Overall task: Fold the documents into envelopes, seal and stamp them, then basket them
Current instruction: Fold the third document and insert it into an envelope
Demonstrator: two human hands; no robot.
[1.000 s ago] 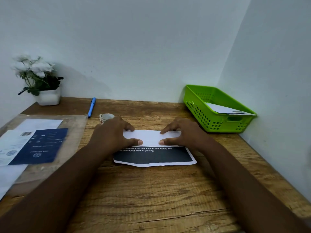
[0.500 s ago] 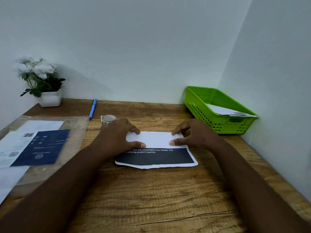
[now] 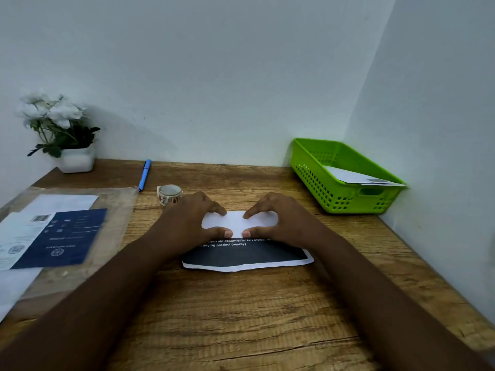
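- Head view: a sheet of paper [image 3: 249, 253] lies flat on the wooden desk [image 3: 241, 317], in the middle, with its far part folded toward the person so that a white flap covers the top of a black printed area.
- The left hand [image 3: 192, 223] presses on the left of the white flap, fingers fairly straight, thumb tip and forefinger tip on the paper; nothing is clamped in it.
- The right hand [image 3: 284, 220] mirrors it on the right of the flap, thumb and forefinger spread and pressing; the two thumb tips lie just beside each other near the fold edge.
- The step in hand looks like creasing the first fold of this sheet.
- Done, as far as can be seen: one white envelope [image 3: 356, 176] already rests in the green basket [image 3: 334, 199] at the far right.
- Left for this sheet, by my judgement: further folding, putting it in an envelope, sealing, stamping and basketing.
- More papers [image 3: 51, 234] wait on a clear plastic sleeve [image 3: 117, 210] at the left.
- A small roll [image 3: 169, 194], perhaps stamps or tape, stands just beyond the left hand; a blue pen [image 3: 144, 174] lies farther back.
- A potted plant [image 3: 61, 132] stands in the far left corner.
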